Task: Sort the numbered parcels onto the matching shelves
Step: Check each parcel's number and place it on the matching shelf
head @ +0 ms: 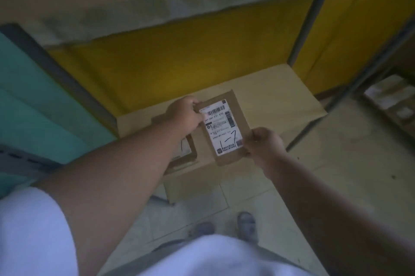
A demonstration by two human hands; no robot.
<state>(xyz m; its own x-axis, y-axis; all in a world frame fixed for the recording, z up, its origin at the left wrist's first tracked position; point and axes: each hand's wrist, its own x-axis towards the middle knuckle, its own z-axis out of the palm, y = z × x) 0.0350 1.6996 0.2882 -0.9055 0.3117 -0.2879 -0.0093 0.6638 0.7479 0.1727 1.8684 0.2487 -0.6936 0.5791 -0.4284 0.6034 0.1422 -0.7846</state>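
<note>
In front of you stands one shelving unit, its grey upright post [318, 10] rising at the upper right, with a yellow back panel [179, 62] behind the lowest level and a teal panel [33, 100] to your left. One large flat sheet of cardboard [280, 100] lies low under the yellow panel and reaches out over the tiled floor [336, 163] towards your two shoes [246, 224]. At the far right, a second stack of blurred boxes [390, 100] sits low on the neighbouring rack; how many there are cannot be told.

You can count two parcels near your hands. One parcel [224, 127] is held up above the cardboard sheet, flat face towards you, its long axis running from near you to away from you and tilted slightly to the left at the far end. Its one white label [222, 128] has the barcode at the far end and a handwritten "1-7" near your end. The second parcel [183, 152] lies on the cardboard sheet, mostly hidden under your left forearm.

Your left hand [184, 116] pinches the held parcel's far left corner, fingers curled round the edge. Your right hand [265, 143] grips its near right corner, thumb on top.
</note>
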